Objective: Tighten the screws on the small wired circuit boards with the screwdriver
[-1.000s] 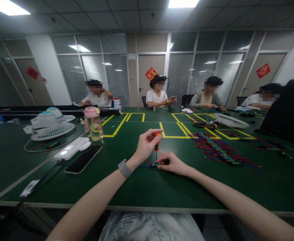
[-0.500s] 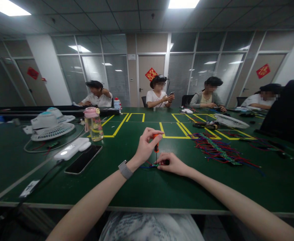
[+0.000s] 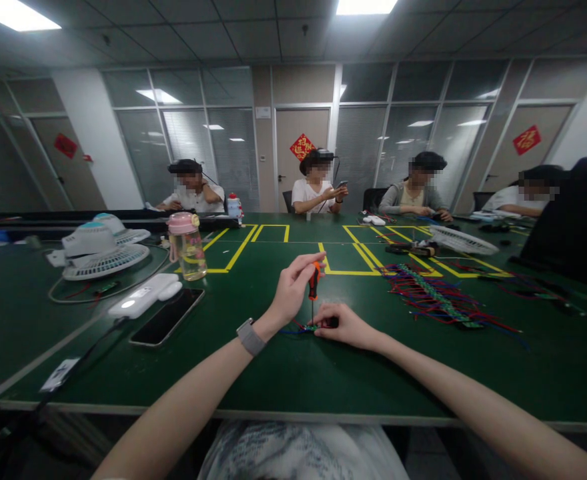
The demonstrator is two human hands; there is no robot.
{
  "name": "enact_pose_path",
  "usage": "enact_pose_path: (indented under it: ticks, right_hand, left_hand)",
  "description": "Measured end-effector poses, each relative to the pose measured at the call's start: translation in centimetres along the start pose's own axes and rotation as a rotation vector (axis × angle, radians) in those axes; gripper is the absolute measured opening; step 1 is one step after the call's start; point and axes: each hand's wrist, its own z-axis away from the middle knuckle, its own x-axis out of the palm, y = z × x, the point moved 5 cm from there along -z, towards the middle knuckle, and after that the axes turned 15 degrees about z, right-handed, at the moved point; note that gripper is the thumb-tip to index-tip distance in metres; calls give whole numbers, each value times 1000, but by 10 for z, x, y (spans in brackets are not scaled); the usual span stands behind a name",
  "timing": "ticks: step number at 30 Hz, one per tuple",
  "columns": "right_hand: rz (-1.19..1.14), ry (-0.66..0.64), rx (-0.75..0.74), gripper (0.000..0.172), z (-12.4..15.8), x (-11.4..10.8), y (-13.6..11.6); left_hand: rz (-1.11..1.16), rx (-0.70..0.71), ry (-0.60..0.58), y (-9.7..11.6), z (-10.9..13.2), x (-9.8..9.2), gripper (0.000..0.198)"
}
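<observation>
My left hand (image 3: 296, 283) is closed around the top of an orange and black screwdriver (image 3: 314, 283). The screwdriver stands upright, its thin shaft reaching down to a small green circuit board (image 3: 311, 328) on the table. Low beside the shaft, my right hand (image 3: 341, 327) pinches the board's right side; its fingertips cover part of it. Red and blue wires come off the board, mostly toward the left. Whether the screwdriver tip sits in a screw is too small to tell.
On the green table (image 3: 268, 387), a phone (image 3: 167, 317), a white power strip (image 3: 143, 297), a pink-lidded bottle (image 3: 187, 247) and fan parts (image 3: 104, 257) lie left. A row of wired circuit boards (image 3: 433, 293) lies right. Several people sit across.
My left fingers have shifted on the screwdriver handle, and more of the handle now shows. My right hand and the board stay in place.
</observation>
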Motion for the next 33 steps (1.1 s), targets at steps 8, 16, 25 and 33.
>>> enact_pose_path:
  ticks: [8,16,25,33]
  right_hand:
    - [18,1,-7,19,0,-1,-1]
    - [34,2,-5,18,1,-2,-2]
    - [32,-2,-12,19,0,-1,-1]
    - [29,0,-10,20,0,-2,-1]
  left_hand:
    - [-216,97,78,8,1,-4,16]
    - [3,-34,25,2,0,1,30]
    - [55,-70,-20,-3,1,2,35]
    - [-151,48,20,5,4,3,23]
